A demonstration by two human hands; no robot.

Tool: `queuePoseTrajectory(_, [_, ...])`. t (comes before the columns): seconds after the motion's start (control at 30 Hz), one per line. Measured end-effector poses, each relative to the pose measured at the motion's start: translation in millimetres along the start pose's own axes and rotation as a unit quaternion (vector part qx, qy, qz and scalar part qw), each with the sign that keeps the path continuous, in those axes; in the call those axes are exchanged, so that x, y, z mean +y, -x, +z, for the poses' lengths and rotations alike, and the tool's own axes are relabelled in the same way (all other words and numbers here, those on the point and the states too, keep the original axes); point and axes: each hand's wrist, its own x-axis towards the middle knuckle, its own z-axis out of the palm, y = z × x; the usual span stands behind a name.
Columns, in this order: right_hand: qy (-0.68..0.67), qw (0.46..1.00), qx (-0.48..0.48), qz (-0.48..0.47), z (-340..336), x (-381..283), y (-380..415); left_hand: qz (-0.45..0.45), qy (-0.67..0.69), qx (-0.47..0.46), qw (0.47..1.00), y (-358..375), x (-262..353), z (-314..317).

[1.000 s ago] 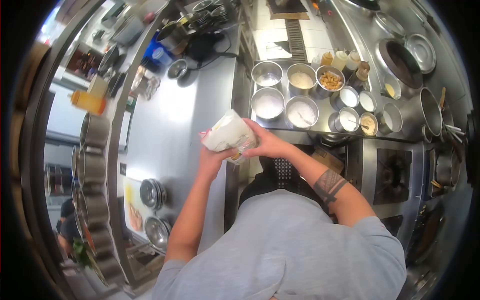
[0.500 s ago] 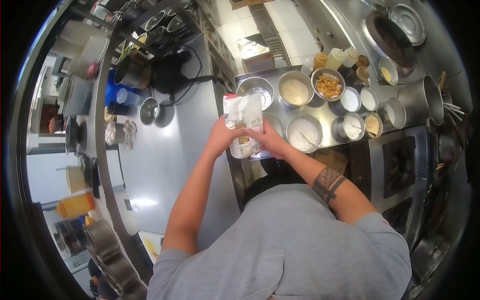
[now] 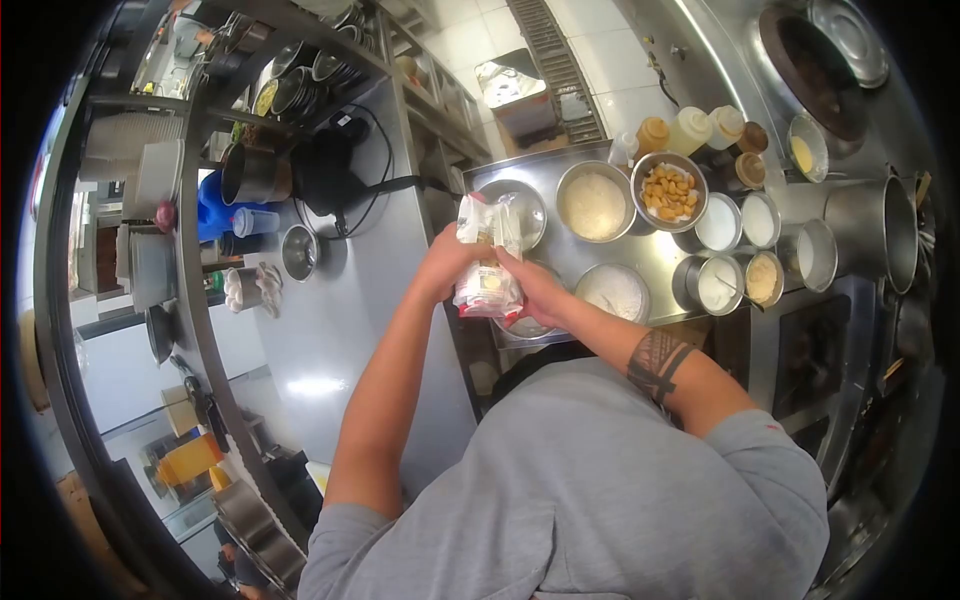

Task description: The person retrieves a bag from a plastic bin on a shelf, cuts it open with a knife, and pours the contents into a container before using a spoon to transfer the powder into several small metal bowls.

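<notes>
A white paper-like bag (image 3: 488,285) with red marks and a small printed picture is held between my hands at the centre. My left hand (image 3: 447,262) grips its left side. On its right side, my right hand (image 3: 532,290) is wrapped round the bag, thumb across the front. Behind the bag sits a metal bowl (image 3: 530,215), partly covered by it. Another bowl (image 3: 535,328) is mostly hidden below. To the right stands a bowl of white powder (image 3: 613,293), with a bowl of pale crumbs (image 3: 595,207) above it.
A bowl of golden pieces (image 3: 669,192), squeeze bottles (image 3: 690,131) and metal containers of white contents (image 3: 718,222) stand on the right. A steel counter (image 3: 340,330) on the left holds a small bowl (image 3: 300,252) and a black bag (image 3: 325,175). Shelving rises at far left.
The bag has been turned over, so its red-marked end now points down toward me. Both hands have shifted their hold slightly. The whole view has shifted a little.
</notes>
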Motion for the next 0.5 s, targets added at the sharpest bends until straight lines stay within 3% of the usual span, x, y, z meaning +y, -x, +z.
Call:
queuePoseTrajectory(0.2, [-0.03,0.999,-0.002,0.02,-9,-14,-3,-0.006,0.019,-0.064,0.998,-19,9,10])
queuePoseTrajectory(0.37, [-0.026,0.999,0.004,0.026,-11,-26,-1,-0.029,0.046,-0.04,0.998,-21,14,21])
queuePoseTrajectory(0.5, [-0.097,0.993,0.049,-0.049,-5,-19,-15,-0.054,0.116,-0.028,0.991,-24,15,27])
